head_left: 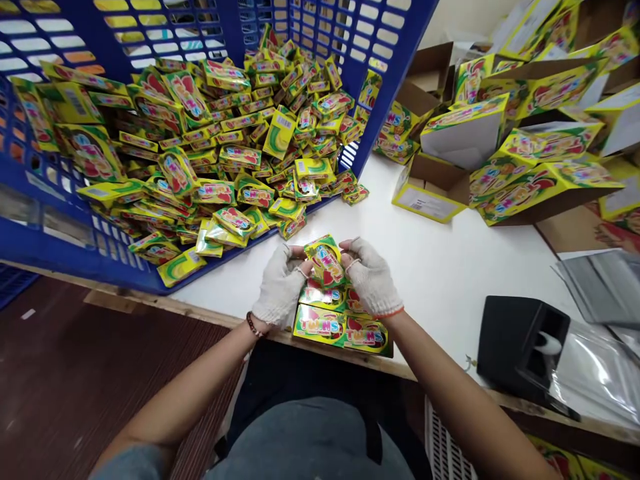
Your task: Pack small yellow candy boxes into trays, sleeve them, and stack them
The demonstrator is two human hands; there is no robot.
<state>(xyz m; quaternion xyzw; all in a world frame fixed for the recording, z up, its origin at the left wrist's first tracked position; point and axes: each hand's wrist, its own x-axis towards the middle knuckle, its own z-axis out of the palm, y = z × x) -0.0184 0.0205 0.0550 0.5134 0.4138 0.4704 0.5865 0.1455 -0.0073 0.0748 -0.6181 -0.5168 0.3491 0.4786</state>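
Observation:
Both of my hands wear white fingerless knit gloves. Between them is a small yellow-green candy box [325, 261] printed "Twins", tilted, pinched at its left side by my left hand [284, 281] and at its right side by my right hand [369, 275]. Just below it, several matching boxes [320, 323] lie in neat rows at the table's front edge, faces up. My right wrist rests close over the right end of these rows. Whether a carton lies under the rows is hidden.
A tipped blue plastic crate [387, 87] on the left spills many small candy boxes [240, 157] toward the white table [430, 260]. Opened display cartons [433, 190] pile up at the back right. A black tape dispenser [520, 347] and clear plastic sheets [600, 367] lie at right.

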